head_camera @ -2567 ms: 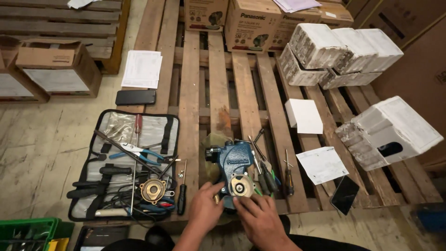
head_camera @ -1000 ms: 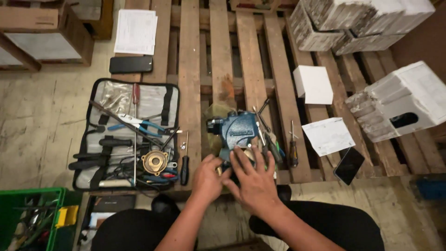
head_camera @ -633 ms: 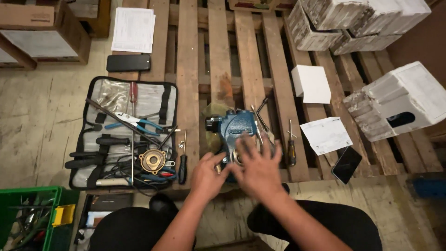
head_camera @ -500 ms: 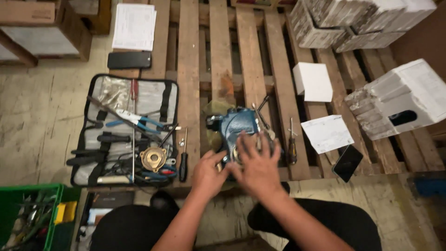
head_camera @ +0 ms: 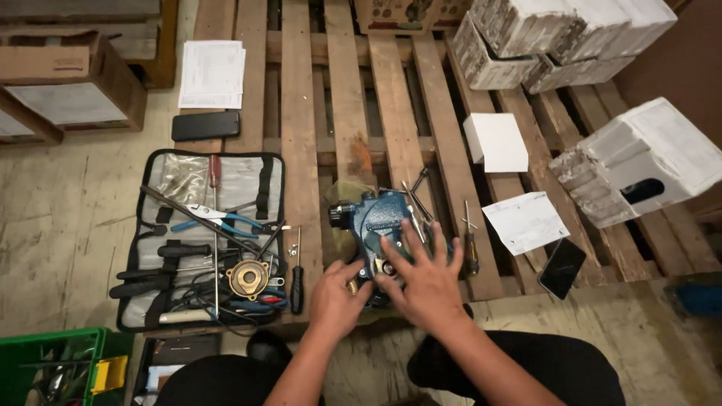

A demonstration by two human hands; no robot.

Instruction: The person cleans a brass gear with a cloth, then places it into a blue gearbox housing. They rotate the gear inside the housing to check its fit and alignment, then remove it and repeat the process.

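Observation:
A blue cast-metal machine part (head_camera: 376,222) lies on a wooden pallet (head_camera: 316,135) in front of me. My right hand (head_camera: 425,274) rests flat on the part's near end with fingers spread. My left hand (head_camera: 336,295) grips the part's lower left corner, fingers curled around a small brass-coloured piece there. Several thin hand tools (head_camera: 416,199) lie just right of the part, with a dark-handled screwdriver (head_camera: 468,244) beyond them.
An open tool pouch (head_camera: 203,240) with pliers, drivers and a round brass part lies left. A screwdriver (head_camera: 297,274) lies beside it. Phones (head_camera: 205,125) (head_camera: 562,267), papers (head_camera: 524,220), white boxes (head_camera: 639,162), cardboard boxes (head_camera: 64,79) and a green crate (head_camera: 53,368) surround the pallet.
My right hand slid up over the blue part and its fingers spread wide. My left hand stayed at the lower left corner. The view tilted slightly.

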